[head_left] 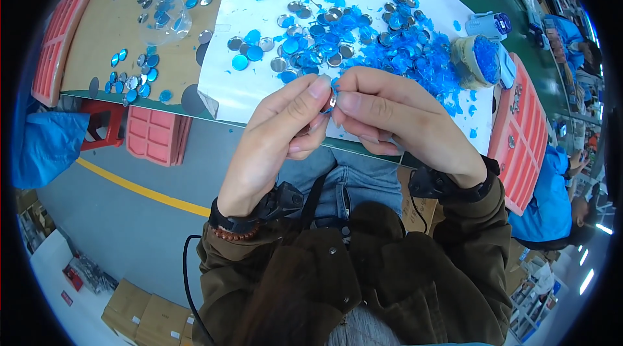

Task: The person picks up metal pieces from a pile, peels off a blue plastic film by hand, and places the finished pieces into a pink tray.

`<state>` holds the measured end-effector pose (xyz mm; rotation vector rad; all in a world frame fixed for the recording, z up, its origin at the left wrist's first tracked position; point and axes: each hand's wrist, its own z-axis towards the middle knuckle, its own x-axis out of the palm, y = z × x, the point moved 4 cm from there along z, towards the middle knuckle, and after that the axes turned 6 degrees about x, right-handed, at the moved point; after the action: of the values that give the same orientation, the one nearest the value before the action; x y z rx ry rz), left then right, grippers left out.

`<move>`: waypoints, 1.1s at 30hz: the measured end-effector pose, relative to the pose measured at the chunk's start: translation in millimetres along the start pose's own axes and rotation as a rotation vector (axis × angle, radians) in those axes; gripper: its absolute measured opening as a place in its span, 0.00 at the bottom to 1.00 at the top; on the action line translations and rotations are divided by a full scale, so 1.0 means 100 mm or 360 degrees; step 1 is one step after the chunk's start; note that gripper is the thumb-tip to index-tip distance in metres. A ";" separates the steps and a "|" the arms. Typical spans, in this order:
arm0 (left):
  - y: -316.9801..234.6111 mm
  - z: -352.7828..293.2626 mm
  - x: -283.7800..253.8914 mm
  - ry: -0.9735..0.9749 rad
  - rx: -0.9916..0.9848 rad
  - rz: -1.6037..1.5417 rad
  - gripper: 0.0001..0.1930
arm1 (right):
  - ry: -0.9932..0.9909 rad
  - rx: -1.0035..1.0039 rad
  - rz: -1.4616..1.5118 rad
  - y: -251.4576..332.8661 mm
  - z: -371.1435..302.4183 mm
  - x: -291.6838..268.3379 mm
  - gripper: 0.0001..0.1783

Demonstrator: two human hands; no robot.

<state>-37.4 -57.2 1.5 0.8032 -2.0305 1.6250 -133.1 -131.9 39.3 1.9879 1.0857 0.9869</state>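
Between my fingertips, just above the near edge of the white sheet [233, 90], is a small shiny metal disc [332, 101] with a bit of blue film on it. My left hand [276, 122] pinches its left side with thumb and finger. From the right, my right hand [405, 116] closes on the disc's upper right edge, where the blue film shows; the fingers partly hide it. Beyond my hands, many loose round metal discs [279, 64], some silver and some blue-faced, lie scattered on the sheet. A heap of crumpled blue film scraps [422, 54] lies to their right.
A round tub [464, 64] of blue scraps stands at the right beside a white bottle [487, 24]. Pink trays flank the table, one left [61, 41] and one right [522, 135]. More discs surround a clear plastic cup [170, 22] on brown board at the left.
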 end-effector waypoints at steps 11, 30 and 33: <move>-0.03 -0.02 0.00 0.0046 0.0064 0.0095 0.14 | -0.0053 -0.0166 -0.0242 0.07 0.08 0.02 0.11; 0.04 0.03 0.05 0.0349 -0.0347 -0.0808 0.16 | -0.0345 -0.0744 -0.1258 0.18 0.00 -0.03 0.05; 0.04 0.02 0.05 0.0262 -0.0333 -0.0678 0.16 | -0.0286 -0.0604 -0.1216 0.19 0.00 -0.04 0.06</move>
<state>-43.2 -60.0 1.4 0.9155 -1.7325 1.1806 -127.0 -143.2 53.2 1.1698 1.2896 0.5309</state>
